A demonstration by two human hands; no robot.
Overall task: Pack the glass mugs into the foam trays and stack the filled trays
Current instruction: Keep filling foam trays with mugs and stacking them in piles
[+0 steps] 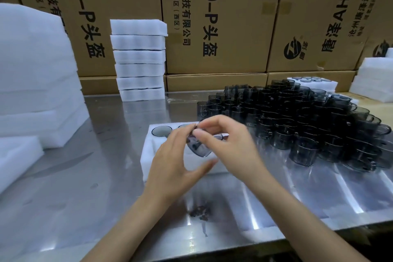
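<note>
A smoky grey glass mug [198, 148] is held tilted just above a white foam tray [148, 155] in the middle of the steel table. My left hand [172, 161] cups it from the left, and my right hand [225, 140] pinches its rim from above. Another grey mug [162, 131] sits in the tray's back-left pocket, with a second one partly hidden behind my fingers. Many loose grey mugs [308, 123] stand crowded on the table to the right. A stack of filled trays [139, 59] stands at the back.
Thick piles of white foam [36, 74] rise at the left, with a lower foam piece [17, 155] in front. More foam trays [374, 78] lie at the far right. Brown printed cartons [223, 17] wall off the back. The steel table's front edge [234, 247] runs below my arms.
</note>
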